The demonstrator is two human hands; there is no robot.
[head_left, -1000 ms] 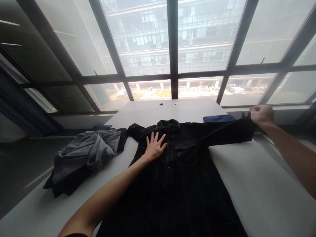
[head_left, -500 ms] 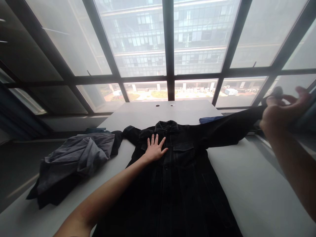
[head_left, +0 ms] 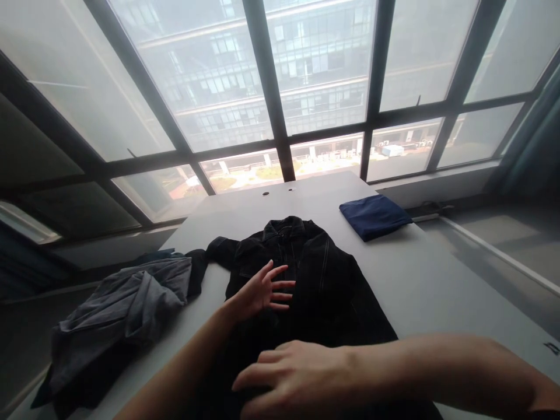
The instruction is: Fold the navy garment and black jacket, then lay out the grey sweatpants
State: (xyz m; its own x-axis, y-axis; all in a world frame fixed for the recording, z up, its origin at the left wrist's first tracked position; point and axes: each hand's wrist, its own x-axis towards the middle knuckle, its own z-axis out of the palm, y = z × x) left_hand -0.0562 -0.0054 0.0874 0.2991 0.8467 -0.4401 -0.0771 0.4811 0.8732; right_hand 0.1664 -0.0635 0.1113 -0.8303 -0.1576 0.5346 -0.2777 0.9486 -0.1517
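Observation:
A black denim jacket with pale stitching lies front up on the white table, its collar toward the window. The sleeve on the right is folded down over the front. My left hand is over the chest with fingers spread, holding nothing. Lower down, my right hand reaches across the jacket, back of the hand up and fingers curled at the sleeve's lower end. Dark cloth shows between its fingers, but the fingertips are partly hidden. The other sleeve sticks out to the left.
A rumpled pile of grey and dark clothes sits along the table's left edge. Toward the back right lies a folded navy garment. Two cable holes are near the far edge, before a large framed window.
My right hand has brought the outstretched sleeve inward and down across the jacket. My left hand has turned on the chest, fingers still spread. The view has shifted right and tilted.

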